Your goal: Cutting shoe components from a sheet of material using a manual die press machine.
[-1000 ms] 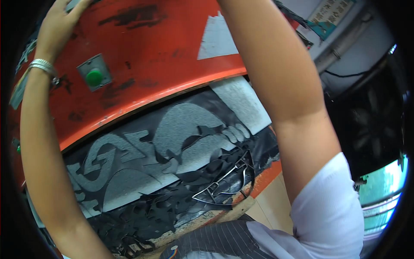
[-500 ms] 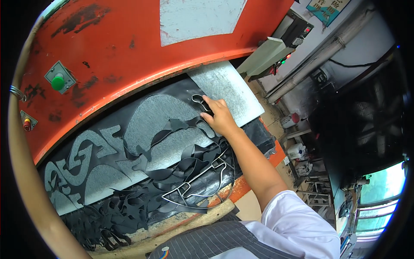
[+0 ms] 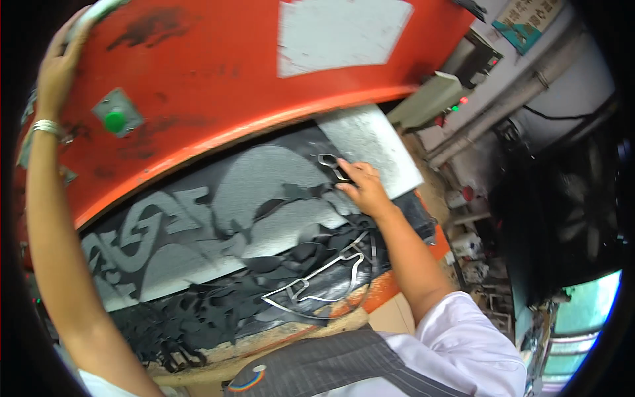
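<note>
the right forearm, which a second earlier had run up past the top edge with its hand out of view, had come down, and the right hand (image 3: 367, 192) had settled at the far right part of the black sheet (image 3: 305, 139). a small metal cutter (image 3: 335, 169) had appeared there, held between its thumb and fingers. with that arm lowered, the white panel (image 3: 344, 36) and the pale casing (image 3: 425, 99) had come out from behind it. the left hand (image 3: 58, 63), out of sight half a second before, had returned to view beside a pale curved bar (image 3: 99, 13).
</note>
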`<state>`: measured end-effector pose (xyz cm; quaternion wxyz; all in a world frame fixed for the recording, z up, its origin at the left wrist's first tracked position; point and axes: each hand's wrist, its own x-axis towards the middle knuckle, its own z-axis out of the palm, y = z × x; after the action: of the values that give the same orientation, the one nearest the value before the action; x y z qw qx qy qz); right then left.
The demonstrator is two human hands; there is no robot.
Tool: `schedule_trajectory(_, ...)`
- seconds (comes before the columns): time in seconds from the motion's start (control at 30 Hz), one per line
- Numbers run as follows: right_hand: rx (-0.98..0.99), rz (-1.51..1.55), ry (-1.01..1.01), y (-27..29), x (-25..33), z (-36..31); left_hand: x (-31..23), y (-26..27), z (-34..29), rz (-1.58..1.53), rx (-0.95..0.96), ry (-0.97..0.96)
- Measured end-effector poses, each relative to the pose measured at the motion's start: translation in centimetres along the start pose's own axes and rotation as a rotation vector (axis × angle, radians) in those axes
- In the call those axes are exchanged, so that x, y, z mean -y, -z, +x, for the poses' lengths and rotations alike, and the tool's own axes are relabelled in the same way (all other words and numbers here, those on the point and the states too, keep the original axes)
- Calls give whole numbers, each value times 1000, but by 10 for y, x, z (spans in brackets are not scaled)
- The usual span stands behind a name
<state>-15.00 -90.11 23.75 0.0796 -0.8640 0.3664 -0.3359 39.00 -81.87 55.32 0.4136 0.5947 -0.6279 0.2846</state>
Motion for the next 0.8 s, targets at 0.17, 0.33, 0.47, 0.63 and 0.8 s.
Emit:
schedule_trajectory(0.17, 21, -243, 30, 28, 15, 1, -58, 27, -69, 263, -219, -255)
schedule_trajectory(0.33, -292, 95, -99, 50, 87, 5, -29, 73, -232, 142, -253, 187)
schedule_trajectory(0.47, 31, 222, 41, 15, 222, 53, 55, 80, -337, 33, -371, 963)
schedule_trajectory(0.63, -120, 460, 257, -38, 340, 124, 174, 143, -371, 232, -605, 1026)
schedule_trajectory(0.8, -275, 338, 207, -51, 351, 133, 178, 180, -381, -407, -431, 1065)
